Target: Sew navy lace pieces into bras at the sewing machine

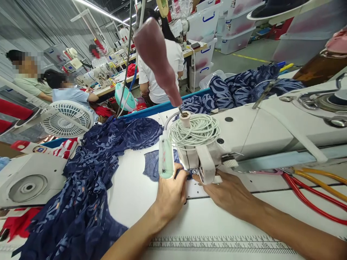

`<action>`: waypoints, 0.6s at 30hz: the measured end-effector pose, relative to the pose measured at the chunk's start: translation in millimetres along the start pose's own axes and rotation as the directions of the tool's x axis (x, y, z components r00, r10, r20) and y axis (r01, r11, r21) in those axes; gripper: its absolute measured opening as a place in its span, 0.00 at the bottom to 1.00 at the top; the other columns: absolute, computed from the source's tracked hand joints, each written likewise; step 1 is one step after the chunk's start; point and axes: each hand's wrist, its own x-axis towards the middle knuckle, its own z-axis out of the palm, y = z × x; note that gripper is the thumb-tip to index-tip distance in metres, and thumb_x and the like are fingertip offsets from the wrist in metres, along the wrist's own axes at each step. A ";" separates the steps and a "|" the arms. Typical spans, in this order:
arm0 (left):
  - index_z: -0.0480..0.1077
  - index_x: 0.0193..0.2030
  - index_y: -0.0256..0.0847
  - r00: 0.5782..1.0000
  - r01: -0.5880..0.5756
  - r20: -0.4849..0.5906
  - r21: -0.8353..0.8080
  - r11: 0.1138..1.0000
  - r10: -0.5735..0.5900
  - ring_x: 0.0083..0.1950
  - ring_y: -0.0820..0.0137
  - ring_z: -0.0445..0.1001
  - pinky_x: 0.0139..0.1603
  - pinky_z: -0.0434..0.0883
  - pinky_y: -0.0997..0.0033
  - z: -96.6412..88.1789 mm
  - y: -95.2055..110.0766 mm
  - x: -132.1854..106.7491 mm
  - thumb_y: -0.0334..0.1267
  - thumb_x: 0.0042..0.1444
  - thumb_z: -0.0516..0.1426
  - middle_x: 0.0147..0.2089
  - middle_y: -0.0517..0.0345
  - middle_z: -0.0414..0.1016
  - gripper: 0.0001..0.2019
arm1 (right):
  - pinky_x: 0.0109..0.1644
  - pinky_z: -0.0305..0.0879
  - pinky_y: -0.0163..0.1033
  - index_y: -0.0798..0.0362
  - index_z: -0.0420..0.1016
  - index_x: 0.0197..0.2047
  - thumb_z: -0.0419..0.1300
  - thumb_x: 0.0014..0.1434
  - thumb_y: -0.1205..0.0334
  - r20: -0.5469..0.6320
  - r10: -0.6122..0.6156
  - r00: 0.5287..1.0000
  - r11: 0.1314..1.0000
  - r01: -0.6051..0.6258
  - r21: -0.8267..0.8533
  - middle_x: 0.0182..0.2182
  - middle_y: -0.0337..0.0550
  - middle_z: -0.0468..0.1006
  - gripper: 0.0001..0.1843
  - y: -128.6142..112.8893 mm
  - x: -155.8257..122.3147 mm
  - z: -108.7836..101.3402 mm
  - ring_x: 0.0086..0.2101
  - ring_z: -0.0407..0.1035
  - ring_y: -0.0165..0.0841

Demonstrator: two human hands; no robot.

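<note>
A white sewing machine (199, 159) stands before me, its needle area between my hands. My left hand (172, 189) is closed on a small patterned navy fabric piece (151, 167), fingers bent at the left of the presser foot. From the right, my right hand (230, 191) reaches in under the machine head, its fingertips on the fabric's dark edge near the needle. The machine's white lever and guard partly hide those fingertips. A coil of pale green cord (196, 130) lies on top of the head, with a dark red-handled screwdriver (157, 57) standing upright in it.
A heap of navy patterned fabric (92, 173) spreads along the left; more bundles (230, 88) lie behind the machine. Red-handled and orange-handled tools (303, 195) rest at right. A ruler strip (217, 244) runs along the front. A white fan (67, 118) and several co-workers are beyond.
</note>
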 end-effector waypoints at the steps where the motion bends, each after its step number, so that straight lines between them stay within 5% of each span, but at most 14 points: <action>1: 0.71 0.42 0.38 0.997 -0.073 -0.002 0.037 0.997 0.073 0.45 0.62 0.71 0.45 0.70 0.62 -2.9 0.9 -0.2 0.20 0.55 0.49 0.42 0.50 0.76 0.15 | 0.30 0.64 0.36 0.53 0.77 0.52 0.49 0.64 0.74 0.004 0.006 1.000 1.000 -0.006 0.005 0.31 0.46 0.77 0.20 0.0 0.6 -0.2 0.32 0.70 0.36; 5: 0.71 0.42 0.37 0.969 -0.245 0.026 0.136 0.960 0.244 0.41 0.64 0.73 0.45 0.71 0.60 -5.5 0.7 -1.2 0.18 0.53 0.49 0.39 0.52 0.76 0.17 | 0.28 0.61 0.36 0.53 0.78 0.49 0.49 0.64 0.74 0.016 0.012 1.000 1.000 -0.013 0.006 0.29 0.45 0.76 0.19 0.0 1.4 -0.1 0.30 0.69 0.34; 11: 0.71 0.48 0.36 0.964 -0.259 0.009 0.259 0.931 0.266 0.45 0.63 0.75 0.55 0.70 0.52 2.0 -2.0 -7.6 0.18 0.53 0.51 0.39 0.54 0.78 0.18 | 0.31 0.64 0.37 0.52 0.80 0.38 0.48 0.66 0.71 0.026 0.069 0.997 0.995 -0.071 0.075 0.31 0.45 0.77 0.18 3.8 -1.7 1.2 0.31 0.71 0.34; 14: 0.71 0.48 0.38 0.964 -0.251 -0.007 0.302 0.920 0.265 0.45 0.64 0.76 0.67 0.60 0.43 4.6 -0.3 -8.9 0.17 0.55 0.51 0.37 0.58 0.79 0.19 | 0.29 0.65 0.36 0.54 0.78 0.32 0.48 0.67 0.69 0.002 0.146 0.989 0.982 -0.145 0.124 0.31 0.45 0.76 0.19 5.6 -3.7 0.9 0.27 0.69 0.31; 18: 0.72 0.44 0.39 0.966 -0.245 -0.012 0.294 0.924 0.260 0.48 0.63 0.76 0.72 0.45 0.37 6.3 0.0 -9.2 0.18 0.54 0.52 0.38 0.58 0.79 0.16 | 0.32 0.67 0.36 0.52 0.80 0.46 0.48 0.66 0.71 0.010 0.069 0.998 0.994 -0.070 0.086 0.34 0.47 0.77 0.19 5.6 -4.0 1.2 0.34 0.73 0.35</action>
